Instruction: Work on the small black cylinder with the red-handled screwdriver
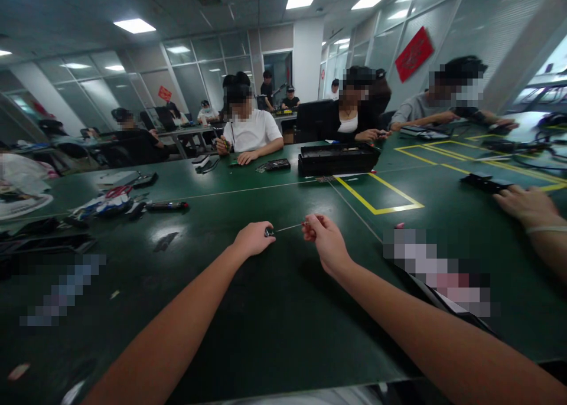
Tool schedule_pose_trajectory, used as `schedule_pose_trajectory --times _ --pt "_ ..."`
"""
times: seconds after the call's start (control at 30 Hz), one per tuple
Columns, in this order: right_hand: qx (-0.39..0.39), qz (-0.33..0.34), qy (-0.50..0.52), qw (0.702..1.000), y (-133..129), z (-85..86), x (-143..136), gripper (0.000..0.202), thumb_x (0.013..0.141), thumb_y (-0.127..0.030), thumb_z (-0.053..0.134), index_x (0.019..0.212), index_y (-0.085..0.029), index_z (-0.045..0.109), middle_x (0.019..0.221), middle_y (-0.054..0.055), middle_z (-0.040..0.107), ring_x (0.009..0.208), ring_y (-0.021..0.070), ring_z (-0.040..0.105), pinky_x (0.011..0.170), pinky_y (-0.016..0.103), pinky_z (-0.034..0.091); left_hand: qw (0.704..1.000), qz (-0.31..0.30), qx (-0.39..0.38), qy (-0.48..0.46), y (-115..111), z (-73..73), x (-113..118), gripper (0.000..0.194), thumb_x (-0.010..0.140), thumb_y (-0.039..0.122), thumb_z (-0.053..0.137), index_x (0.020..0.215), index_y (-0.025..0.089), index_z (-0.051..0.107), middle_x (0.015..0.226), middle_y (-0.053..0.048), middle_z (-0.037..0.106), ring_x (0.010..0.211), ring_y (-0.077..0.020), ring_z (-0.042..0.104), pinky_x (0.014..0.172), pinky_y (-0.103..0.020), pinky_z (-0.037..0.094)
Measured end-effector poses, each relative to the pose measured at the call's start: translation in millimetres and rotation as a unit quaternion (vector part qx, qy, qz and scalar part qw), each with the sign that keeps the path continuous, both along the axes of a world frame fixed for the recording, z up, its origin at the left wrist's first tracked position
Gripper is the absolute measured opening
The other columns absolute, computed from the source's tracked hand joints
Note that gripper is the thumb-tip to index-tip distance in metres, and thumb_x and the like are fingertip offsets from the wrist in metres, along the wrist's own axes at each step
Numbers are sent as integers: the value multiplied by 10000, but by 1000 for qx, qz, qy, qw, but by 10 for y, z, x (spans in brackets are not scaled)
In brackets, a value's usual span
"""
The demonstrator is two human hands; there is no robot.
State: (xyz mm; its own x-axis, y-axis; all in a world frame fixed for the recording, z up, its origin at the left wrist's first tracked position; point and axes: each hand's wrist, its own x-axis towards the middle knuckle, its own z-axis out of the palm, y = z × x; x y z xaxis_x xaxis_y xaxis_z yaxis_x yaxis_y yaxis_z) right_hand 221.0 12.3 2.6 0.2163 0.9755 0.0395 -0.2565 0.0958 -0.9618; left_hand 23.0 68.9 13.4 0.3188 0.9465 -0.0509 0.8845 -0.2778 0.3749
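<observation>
Above the surface [248, 334], well in from its near edge, a thin rod [289, 227] is held roughly along that edge, its right end pinched by the right hand's [328, 242] fingers; beside its left end, a shiny piece [268, 232] is gripped by the left hand [251, 239]

Black case [339, 158] beyond the hands [254, 238], cable bundle [110, 203] to their left, on the table [248, 322].

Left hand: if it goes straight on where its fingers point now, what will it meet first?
Past the thin strand between both hands, the left hand would probably meet the right hand first, at its fingertips; one view leaves the depth unclear.
</observation>
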Motion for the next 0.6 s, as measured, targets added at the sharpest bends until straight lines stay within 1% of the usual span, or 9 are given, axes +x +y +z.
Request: schedule_pose_trajectory --times 0.1,0.17,0.23,0.33,0.37,0.43,0.5,0.53,0.6 --pt "-2 5 5 1000 2 -2 -4 284 807 -473 689 882 -204 632 749 3 625 663 146 556 633 301 453 1000 -18 -16 -3 61 -14 -14 183 835 321 710 983 216 736 1043 -81 719 978 -258 661 854 -342 494" --pt "-5 11 3 1000 -3 1 -5 296 800 -480 695 876 -201 635 738 0 623 651 143 553 626 301 450 1000 -21 -17 -15 66 -12 -48 150 836 329 708 933 220 743 1012 -74 722 967 -255 663 837 -335 490" --pt "-11 14 1 1000 -9 3 -5 304 797 -489 697 876 -202 636 736 -1 625 643 143 551 623 303 449 999 -14 -19 -35 54 1 -102 166 849 350 692 942 222 743 1002 -70 724 934 -248 678 812 -327 490" --pt "-17 19 -1 1000 -14 -5 -4 307 803 -496 690 884 -205 638 745 -3 628 641 143 553 625 305 449 996 16 -36 -79 18 40 -214 240 896 394 619 998 200 718 943 -67 724 737 -196 699 711 -298 494" --pt "-18 21 -1 1000 -14 -12 -2 306 805 -496 687 887 -205 637 747 -3 628 640 142 553 625 304 448 994 28 -42 -95 2 54 -258 253 906 391 598 1011 187 705 921 -66 722 681 -178 693 675 -285 490" --pt "-20 24 -2 999 -9 -30 2 304 809 -494 682 888 -205 632 748 -3 625 637 140 552 623 302 447 990 51 -46 -122 -40 76 -353 253 911 361 568 1038 168 673 919 -71 720 637 -159 682 610 -260 474" --pt "-23 28 -6 999 2 -55 9 305 813 -497 676 890 -206 631 754 0 625 640 142 555 627 304 453 979 83 -56 -179 -99 89 -463 259 903 330 556 1085 170 647 956 -80 720 632 -150 665 553 -240 452" --pt "-24 29 -8 999 8 -68 13 308 815 -503 673 892 -207 632 759 3 627 642 144 559 630 307 457 968 101 -64 -219 -137 94 -526 268 898 323 557 1104 173 641 970 -84 718 623 -143 646 530 -231 440" --pt "-25 30 -12 999 21 -94 19 315 816 -513 669 903 -211 637 769 6 633 645 149 564 632 313 462 936 138 -90 -310 -235 105 -672 278 882 316 579 1108 172 649 962 -86 707 607 -126 597 506 -213 427"
